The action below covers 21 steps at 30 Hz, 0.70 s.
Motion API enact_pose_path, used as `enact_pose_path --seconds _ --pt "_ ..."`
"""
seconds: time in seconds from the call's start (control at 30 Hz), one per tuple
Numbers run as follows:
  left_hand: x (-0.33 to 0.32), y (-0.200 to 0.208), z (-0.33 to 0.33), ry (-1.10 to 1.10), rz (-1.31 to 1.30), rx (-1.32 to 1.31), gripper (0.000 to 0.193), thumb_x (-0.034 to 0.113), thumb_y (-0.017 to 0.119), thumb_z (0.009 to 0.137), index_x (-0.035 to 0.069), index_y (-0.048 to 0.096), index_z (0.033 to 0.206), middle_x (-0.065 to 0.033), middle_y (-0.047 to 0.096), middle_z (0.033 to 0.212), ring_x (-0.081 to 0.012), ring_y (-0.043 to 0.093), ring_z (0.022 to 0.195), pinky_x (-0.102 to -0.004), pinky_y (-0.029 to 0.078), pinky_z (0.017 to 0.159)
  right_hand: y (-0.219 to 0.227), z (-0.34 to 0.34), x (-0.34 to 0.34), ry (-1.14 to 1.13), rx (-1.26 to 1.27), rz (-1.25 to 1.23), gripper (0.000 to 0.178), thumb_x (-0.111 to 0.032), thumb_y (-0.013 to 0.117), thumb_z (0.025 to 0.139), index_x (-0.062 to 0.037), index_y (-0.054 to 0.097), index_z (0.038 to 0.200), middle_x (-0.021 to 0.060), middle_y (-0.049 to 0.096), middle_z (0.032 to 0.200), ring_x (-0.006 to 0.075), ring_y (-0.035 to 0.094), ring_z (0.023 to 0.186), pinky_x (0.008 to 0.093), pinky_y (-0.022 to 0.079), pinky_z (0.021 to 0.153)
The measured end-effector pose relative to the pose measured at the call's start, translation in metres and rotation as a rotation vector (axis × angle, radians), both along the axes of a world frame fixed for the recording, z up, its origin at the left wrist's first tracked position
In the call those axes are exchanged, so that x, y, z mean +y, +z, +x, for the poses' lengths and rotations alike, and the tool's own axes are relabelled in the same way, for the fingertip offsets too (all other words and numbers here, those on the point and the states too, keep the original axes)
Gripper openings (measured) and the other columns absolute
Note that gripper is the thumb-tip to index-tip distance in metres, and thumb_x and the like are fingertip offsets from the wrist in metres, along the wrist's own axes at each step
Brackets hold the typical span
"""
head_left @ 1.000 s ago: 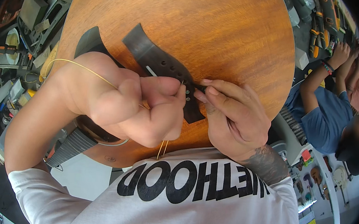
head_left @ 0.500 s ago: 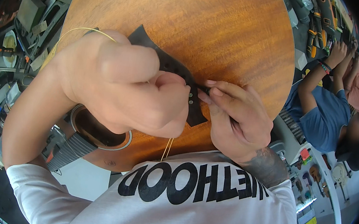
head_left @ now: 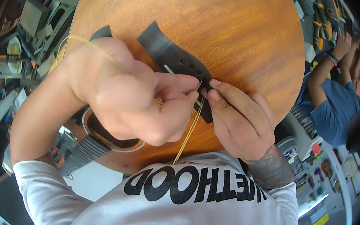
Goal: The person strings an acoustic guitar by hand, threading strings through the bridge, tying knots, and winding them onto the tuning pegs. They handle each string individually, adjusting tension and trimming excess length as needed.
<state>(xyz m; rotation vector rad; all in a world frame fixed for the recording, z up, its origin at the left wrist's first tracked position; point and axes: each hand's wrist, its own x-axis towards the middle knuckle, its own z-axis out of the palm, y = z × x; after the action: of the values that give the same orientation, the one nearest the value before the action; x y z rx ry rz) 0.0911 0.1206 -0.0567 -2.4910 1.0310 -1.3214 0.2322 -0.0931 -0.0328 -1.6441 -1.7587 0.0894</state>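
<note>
String (head_left: 200,84) is pinched in left fingers (head_left: 186,82), dark pin (head_left: 209,88) in right fingers (head_left: 228,93); both should be kept steady at bridge (head_left: 157,44).

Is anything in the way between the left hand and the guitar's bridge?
Nothing I can see. The left hand pinches a golden string right at the guitar bridge; the right hand and golden strands are beside it. Underneath is hidden.

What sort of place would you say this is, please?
Probably a guitar repair workshop: a glossy brown wooden acoustic guitar fills the middle, hand tools with black-and-orange handles lie at upper right, and a brown guitar-shaped object shows at far right.
</note>
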Motion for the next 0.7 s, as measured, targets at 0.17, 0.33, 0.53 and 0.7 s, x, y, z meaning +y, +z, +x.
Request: enact_pose_path --seconds 0.17,0.33,0.53,0.7 --pt "-0.001 -0.004 -0.005 0.066 0.138 -0.078 0.016 0.020 0.080 0.079 0.027 0.069 0.089 0.0176 0.048 0.079 -0.0046 0.045 0.074 -0.0333 0.031 0.089 -0.001 -0.009 -0.003 -0.079 -0.087 0.017 0.026 -0.001 0.077 0.069 0.0015 0.072 0.095 0.0119 0.071 0.096 0.0130 0.051 0.055 0.0249 0.040 0.046" --pt "-0.036 0.025 -0.042 0.581 0.030 0.025 0.021 0.032 0.070 0.087 0.036 0.065 0.107 0.0205 0.052 0.104 -0.0010 0.047 0.100 -0.0315 0.030 0.109 -0.001 -0.012 -0.001 -0.120 -0.004 0.058 0.026 0.003 0.076 0.067 0.0009 0.073 0.093 0.0112 0.070 0.093 0.0162 0.054 0.057 0.0259 0.042 0.049" --pt "-0.098 0.049 -0.077 0.608 -0.644 0.449 0.032 0.001 0.076 0.079 0.011 0.065 0.108 -0.0021 0.062 0.095 -0.0188 0.059 0.081 -0.0299 0.049 0.073 -0.006 -0.010 0.001 -0.110 0.076 0.127 0.024 0.005 0.077 0.070 0.0020 0.072 0.093 0.0112 0.070 0.091 0.0182 0.057 0.059 0.0262 0.044 0.050" --pt "-0.142 0.052 -0.031 0.931 -1.884 0.499 0.031 0.001 0.078 0.077 -0.001 0.069 0.106 -0.0115 0.068 0.086 -0.0208 0.064 0.071 -0.0287 0.051 0.062 -0.008 -0.010 0.003 -0.078 0.103 0.139 0.022 0.005 0.077 0.072 0.0020 0.072 0.093 0.0106 0.070 0.090 0.0185 0.058 0.060 0.0264 0.045 0.051"
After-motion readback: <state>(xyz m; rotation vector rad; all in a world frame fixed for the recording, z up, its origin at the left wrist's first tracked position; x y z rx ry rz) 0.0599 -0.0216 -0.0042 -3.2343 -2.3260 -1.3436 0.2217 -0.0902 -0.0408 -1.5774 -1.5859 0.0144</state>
